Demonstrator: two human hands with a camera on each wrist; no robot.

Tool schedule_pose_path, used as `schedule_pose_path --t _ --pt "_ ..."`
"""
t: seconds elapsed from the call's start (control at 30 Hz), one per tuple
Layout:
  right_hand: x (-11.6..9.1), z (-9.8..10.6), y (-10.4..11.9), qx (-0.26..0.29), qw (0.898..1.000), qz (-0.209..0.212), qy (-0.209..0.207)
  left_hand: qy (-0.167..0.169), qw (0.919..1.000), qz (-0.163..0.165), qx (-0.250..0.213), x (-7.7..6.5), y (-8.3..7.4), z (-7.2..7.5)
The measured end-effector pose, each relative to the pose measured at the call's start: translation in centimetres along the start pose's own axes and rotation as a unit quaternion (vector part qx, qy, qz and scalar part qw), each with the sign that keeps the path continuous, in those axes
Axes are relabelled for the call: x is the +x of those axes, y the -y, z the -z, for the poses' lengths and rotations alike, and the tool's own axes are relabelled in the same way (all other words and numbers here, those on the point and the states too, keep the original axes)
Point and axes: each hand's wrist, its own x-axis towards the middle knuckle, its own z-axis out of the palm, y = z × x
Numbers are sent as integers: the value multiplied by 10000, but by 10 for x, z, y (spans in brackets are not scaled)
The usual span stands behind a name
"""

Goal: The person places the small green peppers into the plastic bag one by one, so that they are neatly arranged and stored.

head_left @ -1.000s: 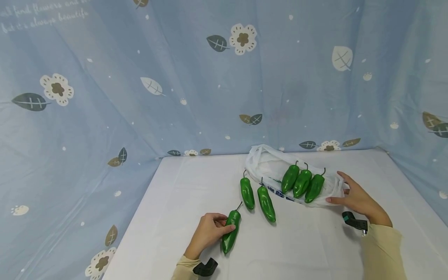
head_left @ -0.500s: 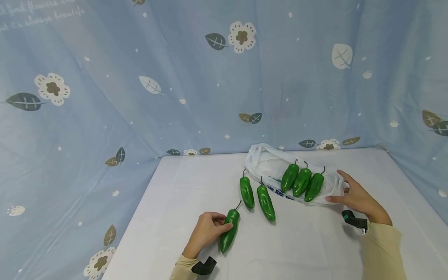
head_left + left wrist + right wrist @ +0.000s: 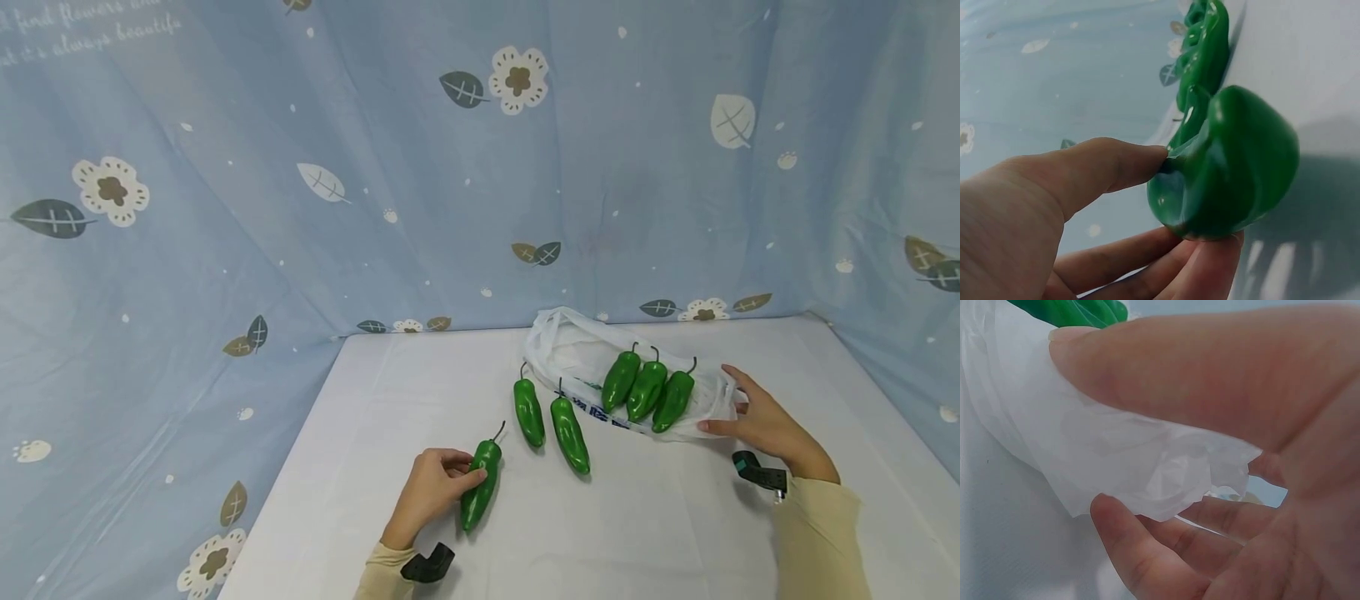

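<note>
My left hand (image 3: 433,493) pinches a long green pepper (image 3: 480,487) between thumb and fingers. In the left wrist view the glossy tip of this held pepper (image 3: 1235,162) faces the camera, its shadow on the white surface beside it. At the right, my right hand (image 3: 772,429) holds the end of a white plastic bag (image 3: 712,408); up close, the crumpled plastic (image 3: 1104,444) lies between the thumb and the fingers. Three green peppers (image 3: 647,390) lie side by side on the bag, stems pointing away.
Two more green peppers, one slimmer (image 3: 529,414) and one nearer (image 3: 571,436), lie between the left hand and the bag. A white cloth (image 3: 645,533) covers the table. Behind it hangs a blue patterned curtain (image 3: 420,208). Black wrist mounts (image 3: 761,472) sit at both wrists.
My left hand has shifted a little to the left and away from me, carrying the green pepper. The right hand, the bag and the other peppers stay put.
</note>
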Motion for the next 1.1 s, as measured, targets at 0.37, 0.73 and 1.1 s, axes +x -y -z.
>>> schedule_pose_path --t 0.37,0.73,1.1 --pt "0 0 -1 -71 10000 15 -36 -444 9973 213 -552 11 0 22" --pt "1 0 -3 -67 10000 -16 -52 -832 9946 98 -617 23 -13 32" --pt "0 -1 -3 -40 10000 51 -58 -914 9931 51 -732 34 -20 34"
